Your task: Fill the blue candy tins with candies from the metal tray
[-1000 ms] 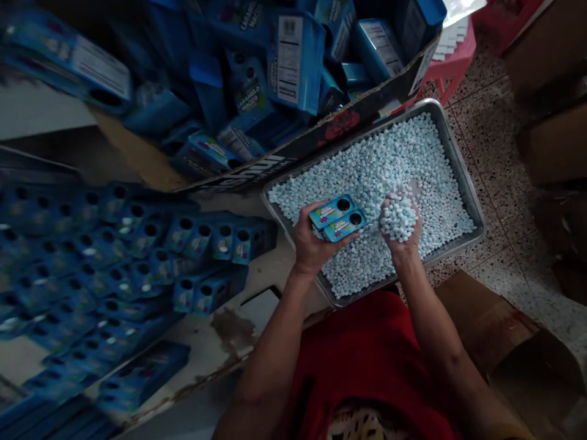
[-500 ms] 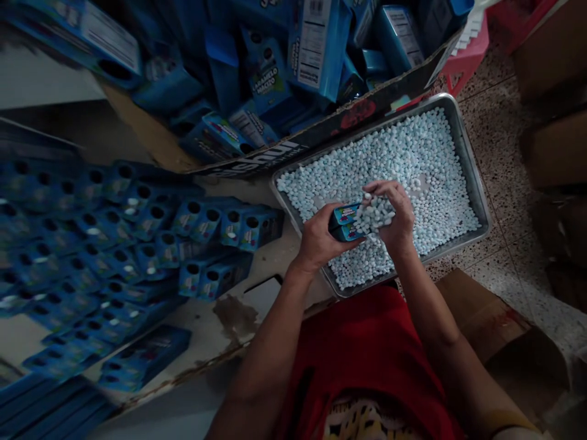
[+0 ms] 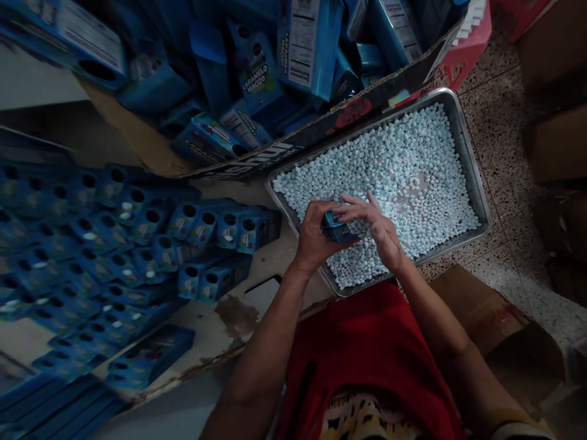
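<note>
Two small blue boxes (image 3: pixel 338 231), side by side, are gripped in my left hand (image 3: pixel 314 235) above the near left part of a metal tray (image 3: pixel 468 153). Small pale blue and white candies (image 3: pixel 389 146) cover most of the tray. My right hand (image 3: pixel 373 229) reaches over the boxes with its fingers stretched and spread, partly hiding their tops. Some candies show between this hand and the boxes; no heap is visible in the palm.
A cardboard carton (image 3: pixel 339 125) full of blue boxes (image 3: pixel 261 70) stands behind the tray. Rows of upright blue boxes (image 3: pixel 208 229) fill the left. An open brown carton (image 3: pixel 477 311) is at the lower right, with pink plastic (image 3: pixel 474 46) at upper right.
My right hand, cupped around a heap of candies before, has moved left over the boxes and its fingers have spread. The heap no longer shows. My left hand still grips the boxes.
</note>
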The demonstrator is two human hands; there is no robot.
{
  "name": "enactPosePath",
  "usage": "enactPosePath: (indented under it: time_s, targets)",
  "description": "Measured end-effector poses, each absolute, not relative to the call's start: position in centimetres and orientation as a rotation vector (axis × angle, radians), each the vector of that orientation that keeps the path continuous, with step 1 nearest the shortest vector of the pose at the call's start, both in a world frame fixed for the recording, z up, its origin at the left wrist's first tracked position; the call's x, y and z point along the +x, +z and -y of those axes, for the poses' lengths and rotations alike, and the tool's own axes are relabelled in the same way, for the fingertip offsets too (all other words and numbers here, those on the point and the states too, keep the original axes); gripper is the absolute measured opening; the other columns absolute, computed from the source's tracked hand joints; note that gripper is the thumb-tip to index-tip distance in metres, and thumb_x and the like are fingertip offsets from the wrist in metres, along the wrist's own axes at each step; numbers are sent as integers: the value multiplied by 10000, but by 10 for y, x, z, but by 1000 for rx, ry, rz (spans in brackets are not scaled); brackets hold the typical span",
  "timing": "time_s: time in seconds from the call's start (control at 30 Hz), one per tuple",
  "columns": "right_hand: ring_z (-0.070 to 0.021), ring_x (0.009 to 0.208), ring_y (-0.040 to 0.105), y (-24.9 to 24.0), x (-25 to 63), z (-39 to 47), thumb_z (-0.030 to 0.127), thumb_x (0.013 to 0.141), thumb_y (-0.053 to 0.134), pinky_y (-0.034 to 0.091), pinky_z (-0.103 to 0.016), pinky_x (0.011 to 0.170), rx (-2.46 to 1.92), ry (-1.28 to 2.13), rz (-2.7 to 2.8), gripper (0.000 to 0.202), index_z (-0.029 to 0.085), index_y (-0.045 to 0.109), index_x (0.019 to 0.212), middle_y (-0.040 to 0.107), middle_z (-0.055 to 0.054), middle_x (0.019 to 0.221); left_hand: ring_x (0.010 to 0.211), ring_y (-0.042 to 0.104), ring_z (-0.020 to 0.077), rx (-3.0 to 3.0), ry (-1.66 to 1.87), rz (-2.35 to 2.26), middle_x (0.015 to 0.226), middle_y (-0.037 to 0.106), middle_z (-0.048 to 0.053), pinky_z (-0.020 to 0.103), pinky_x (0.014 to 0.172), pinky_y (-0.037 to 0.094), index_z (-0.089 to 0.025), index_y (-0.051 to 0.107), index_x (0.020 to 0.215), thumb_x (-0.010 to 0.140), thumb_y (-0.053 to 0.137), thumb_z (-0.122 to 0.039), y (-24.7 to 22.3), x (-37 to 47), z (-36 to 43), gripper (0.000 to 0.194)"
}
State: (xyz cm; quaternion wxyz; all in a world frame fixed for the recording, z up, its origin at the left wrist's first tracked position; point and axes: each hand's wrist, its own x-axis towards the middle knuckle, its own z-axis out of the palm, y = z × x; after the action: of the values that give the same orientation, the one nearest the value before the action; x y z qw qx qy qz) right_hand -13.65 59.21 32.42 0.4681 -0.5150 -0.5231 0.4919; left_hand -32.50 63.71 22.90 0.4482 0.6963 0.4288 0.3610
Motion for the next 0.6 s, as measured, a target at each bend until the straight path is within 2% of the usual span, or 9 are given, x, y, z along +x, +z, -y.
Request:
enactPosePath:
  time_s: [0.07, 0.13, 0.23, 0.37, 0.5, 0.6]
  targets:
    - [-274, 1649, 504, 325, -132, -578, 820, 1070, 316, 138, -649, 1455, -1319, 1171, 1298, 636, 448, 743, 1359, 743, 30, 1520, 1264, 708, 330, 1648, 868, -1068, 1284, 727, 84, 505, 1139, 575, -260, 666, 1267, 596, 1065, -609, 225, -327, -635, 855]
    - [-282, 1685, 443, 314, -125, -558, 764, 1095, 304, 218, -685, 1427, -1483, 970, 1219, 611, 460, 676, 1472, 669, 6, 1622, 1294, 705, 340, 1538, 892, -1084, 1324, 720, 96, 518, 1165, 564, -265, 639, 1293, 570, 1067, -629, 218, -325, -629, 916]
    - [-309, 1707, 388, 279, -114, -527, 632, 1122, 371, 253, -719, 1396, -1859, 592, 1057, 526, 391, 658, 1492, 570, -74, 1707, 1267, 718, 342, 1345, 1082, -1176, 1362, 704, 115, 542, 1149, 573, -270, 576, 1324, 582, 1062, -622, 201, -308, -613, 955]
    - [-345, 1683, 407, 233, -120, -509, 602, 1098, 401, 262, -742, 1379, -2073, 526, 1009, 581, 309, 589, 1563, 475, -167, 1753, 1254, 716, 334, 1197, 1241, -1389, 1359, 680, 139, 540, 1147, 576, -257, 519, 1343, 661, 1023, -597, 182, -265, -594, 913]
    - [-314, 1643, 461, 213, -139, -530, 591, 1086, 389, 302, -674, 1392, -2015, 467, 911, 601, 301, 573, 1580, 532, -169, 1684, 1266, 715, 325, 1220, 1153, -1477, 1330, 669, 121, 520, 1159, 586, -251, 496, 1328, 613, 1052, -591, 179, -225, -592, 967]
    - [-299, 1542, 571, 207, -143, -555, 601, 1067, 409, 440, -632, 1331, -1942, 451, 626, 569, 293, 628, 1491, 640, -158, 1535, 1222, 730, 302, 1167, 1160, -1430, 1310, 670, 96, 493, 1110, 619, -266, 475, 1337, 656, 1038, -583, 191, -208, -600, 939]
